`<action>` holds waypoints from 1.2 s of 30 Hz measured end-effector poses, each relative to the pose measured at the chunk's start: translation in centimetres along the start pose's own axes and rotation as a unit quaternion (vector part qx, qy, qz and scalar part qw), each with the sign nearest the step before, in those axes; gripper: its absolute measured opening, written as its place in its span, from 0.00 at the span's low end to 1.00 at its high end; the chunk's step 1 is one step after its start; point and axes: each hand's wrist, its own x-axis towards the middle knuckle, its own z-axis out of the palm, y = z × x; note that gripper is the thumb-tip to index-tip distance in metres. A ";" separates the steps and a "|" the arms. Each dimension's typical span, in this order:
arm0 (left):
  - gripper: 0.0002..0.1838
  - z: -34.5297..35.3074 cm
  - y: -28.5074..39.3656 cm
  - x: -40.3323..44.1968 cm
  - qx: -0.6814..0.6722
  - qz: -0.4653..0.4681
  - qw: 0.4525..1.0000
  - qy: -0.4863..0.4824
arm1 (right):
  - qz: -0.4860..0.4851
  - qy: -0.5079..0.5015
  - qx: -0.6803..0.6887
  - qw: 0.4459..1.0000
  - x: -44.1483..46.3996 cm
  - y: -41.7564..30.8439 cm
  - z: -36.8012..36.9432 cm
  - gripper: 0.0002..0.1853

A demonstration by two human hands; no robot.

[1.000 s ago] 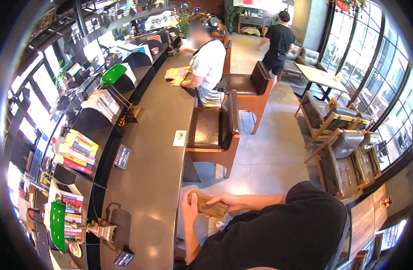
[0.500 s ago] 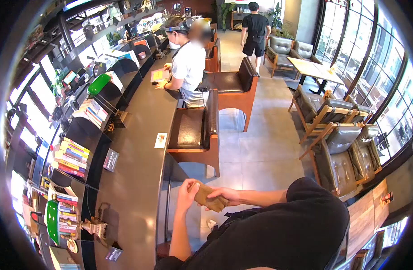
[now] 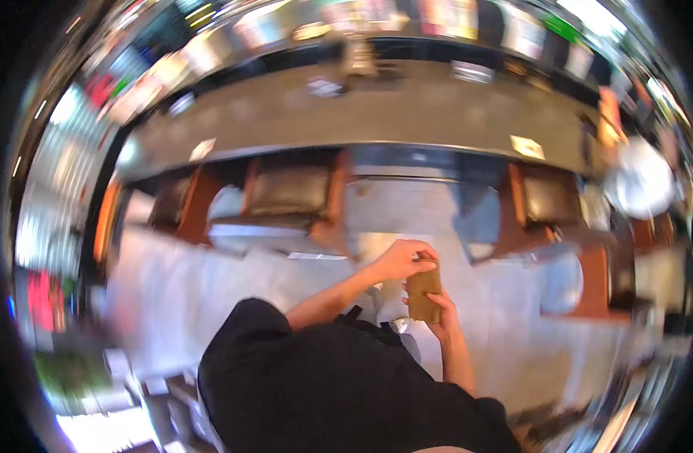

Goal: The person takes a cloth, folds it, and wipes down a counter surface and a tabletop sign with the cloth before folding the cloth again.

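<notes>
A folded brown cloth [image 3: 424, 287] is held upright in front of my body, over the floor. My left hand [image 3: 407, 258] has its fingers closed on the cloth's upper end. Lower down, my right hand [image 3: 443, 311] grips the side of the cloth, with the thumb across its face. Some fingertips of both hands are hidden behind it.
A long dark counter [image 3: 376, 113] runs across the view, carrying a small white card [image 3: 527, 147] and blurred books behind. Brown leather chairs [image 3: 293, 189] stand along it. A person in white [image 3: 639, 180] is at the right. Motion blurs the surroundings.
The view has swung round, so the counter now lies crosswise ahead rather than along the left. Both hands still hold the cloth, which has turned more upright in view.
</notes>
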 end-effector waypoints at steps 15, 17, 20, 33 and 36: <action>0.14 -14.1 -0.2 -40.1 -0.016 -0.117 0.859 0.497 | 0.297 -0.290 -0.198 0.888 9.2 23.4 20.9 0.37; 0.15 -15.3 -1.2 -47.1 0.002 -0.144 0.818 0.557 | 0.337 -0.327 -0.213 0.857 9.9 29.4 23.5 0.38; 0.14 -17.0 -3.4 -56.3 -0.033 -0.173 0.759 0.627 | 0.402 -0.380 -0.281 0.784 10.8 38.1 27.3 0.37; 0.12 -26.9 -4.0 -79.6 0.076 -0.134 0.599 0.786 | 0.485 -0.365 -0.312 0.731 10.3 61.1 47.3 0.39; 0.11 -28.0 -4.5 -83.9 0.070 -0.153 0.539 0.825 | 0.540 -0.417 -0.327 0.654 12.4 66.7 50.1 0.40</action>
